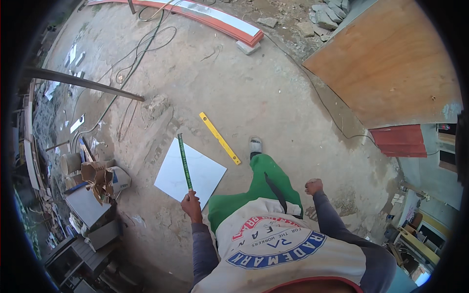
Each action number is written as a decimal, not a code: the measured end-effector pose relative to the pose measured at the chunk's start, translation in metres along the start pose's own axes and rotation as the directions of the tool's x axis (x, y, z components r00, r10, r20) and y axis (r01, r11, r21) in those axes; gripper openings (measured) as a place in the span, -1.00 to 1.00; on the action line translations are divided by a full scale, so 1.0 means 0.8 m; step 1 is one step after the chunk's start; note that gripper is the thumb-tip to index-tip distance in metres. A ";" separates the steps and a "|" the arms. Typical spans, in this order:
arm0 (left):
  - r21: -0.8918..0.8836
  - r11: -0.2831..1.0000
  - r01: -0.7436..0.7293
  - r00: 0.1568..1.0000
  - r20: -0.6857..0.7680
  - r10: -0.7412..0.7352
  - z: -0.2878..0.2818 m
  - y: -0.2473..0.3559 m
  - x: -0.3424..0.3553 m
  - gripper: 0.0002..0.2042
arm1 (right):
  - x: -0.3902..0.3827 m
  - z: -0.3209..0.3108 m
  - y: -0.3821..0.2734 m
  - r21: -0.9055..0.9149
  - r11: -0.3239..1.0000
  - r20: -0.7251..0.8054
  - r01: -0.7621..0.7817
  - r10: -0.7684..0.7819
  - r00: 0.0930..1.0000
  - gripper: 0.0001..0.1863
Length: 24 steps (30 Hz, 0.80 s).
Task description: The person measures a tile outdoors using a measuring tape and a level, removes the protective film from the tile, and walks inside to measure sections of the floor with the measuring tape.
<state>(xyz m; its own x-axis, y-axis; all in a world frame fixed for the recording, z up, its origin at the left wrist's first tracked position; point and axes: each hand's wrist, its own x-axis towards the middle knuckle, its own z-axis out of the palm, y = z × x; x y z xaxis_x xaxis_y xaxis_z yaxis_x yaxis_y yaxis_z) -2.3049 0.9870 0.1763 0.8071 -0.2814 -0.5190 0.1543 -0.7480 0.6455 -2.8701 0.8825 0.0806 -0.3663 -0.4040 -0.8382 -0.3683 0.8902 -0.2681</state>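
My left hand (pixel 191 205) is closed around the near end of a green measuring tape (pixel 184 158) with dark markings. The tape stretches away from me in a straight line, slanting over a white square panel (pixel 205 171) on the ground, and its far tip reaches past the panel's far corner. A yellow spirit level (pixel 220 138) lies to the right of the panel, apart from it. Off to the right side of my body, my right hand (pixel 314 186) hangs with its fingers curled in; whether anything is inside it is hidden.
Boxes and a torn paper sack (pixel 97 176) are piled at left. A metal bar (pixel 93 84) juts in from the left, near a green hose (pixel 132 73). Red and white sheets (pixel 234 30) lie at the far side. A large wooden board (pixel 386 63) stands at right.
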 end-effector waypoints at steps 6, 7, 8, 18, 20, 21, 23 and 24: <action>0.001 1.000 -0.004 0.999 0.047 0.003 0.091 0.104 0.020 -0.61 | 0.072 -0.057 -0.243 0.154 0.960 -0.095 0.236 -0.223 0.970 -0.94; -0.010 0.999 0.033 0.998 0.048 -0.032 0.096 0.118 0.025 -0.61 | 0.079 -0.054 -0.272 0.130 0.957 -0.098 0.260 -0.249 0.964 -0.95; -0.011 1.000 0.023 0.998 0.062 -0.022 0.102 0.128 0.036 -0.61 | 0.087 -0.049 -0.303 0.101 0.952 -0.096 0.288 -0.279 0.956 -0.95; 0.109 0.984 -0.143 0.976 0.180 0.122 0.302 0.348 0.278 -0.60 | 0.150 -0.012 -0.440 0.240 0.937 -0.073 0.255 -0.245 0.967 -0.85; 0.052 0.972 -0.231 0.946 0.246 0.211 0.374 0.472 0.326 -0.62 | 0.123 -0.020 -0.484 -0.892 0.140 0.347 0.431 -0.399 0.849 -0.77; 0.021 0.966 -0.258 0.929 0.280 0.242 0.416 0.535 0.346 -0.62 | 0.136 -0.022 -0.500 -0.892 0.157 0.332 0.423 -0.405 0.852 -0.77; -0.078 0.964 -0.253 0.878 0.401 0.263 0.498 0.674 0.349 -0.64 | 0.160 -0.014 -0.474 -0.792 0.594 0.093 0.141 -0.112 0.989 -0.68; -0.097 0.947 -0.305 0.866 0.385 0.318 0.510 0.717 0.368 -0.64 | 0.127 -0.005 -0.545 -0.424 0.900 -0.054 -0.103 0.088 0.995 -0.64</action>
<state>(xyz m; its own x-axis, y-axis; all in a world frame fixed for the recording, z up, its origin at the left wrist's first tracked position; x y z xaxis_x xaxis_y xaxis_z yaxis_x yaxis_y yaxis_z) -2.2109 0.2298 0.1654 0.5290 -0.7132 -0.4598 -0.0445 -0.5644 0.8243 -2.7503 0.4525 0.1146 -0.4433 -0.3347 -0.8315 -0.6563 0.7531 0.0467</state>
